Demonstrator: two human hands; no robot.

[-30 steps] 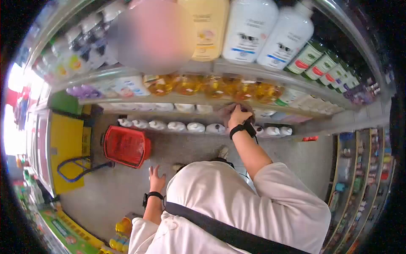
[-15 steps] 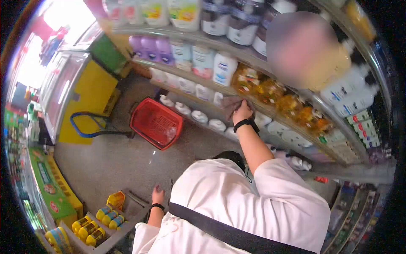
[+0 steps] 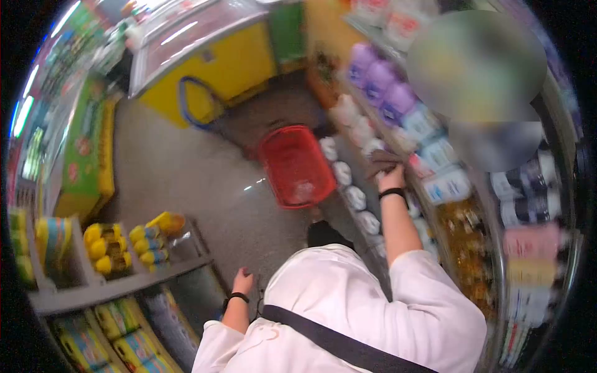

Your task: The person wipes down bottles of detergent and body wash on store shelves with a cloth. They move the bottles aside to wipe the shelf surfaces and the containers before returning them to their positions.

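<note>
A brown cloth [image 3: 384, 163] is held in my right hand [image 3: 392, 179], against the shelf edge beside the lower rows of white bottles [image 3: 356, 198]. Purple bottles [image 3: 380, 84] stand on the shelf above it, and a white bottle with a blue label [image 3: 448, 186] is to its right. My left hand [image 3: 244, 281] hangs low at my left side, its fingers curled with nothing visible in them. Both wrists have black bands.
On the floor ahead sits a red basket [image 3: 298, 166] with a blue handle [image 3: 198, 102]. A yellow-sided freezer [image 3: 214, 68] stands beyond. At the left is a shelf [image 3: 124, 286] with yellow packs, and a green-and-yellow display [image 3: 84, 149] behind it.
The view has turned left, so the shelves now run steeply down the right side. My right hand with the cloth has moved along the shelf toward the purple bottles.
</note>
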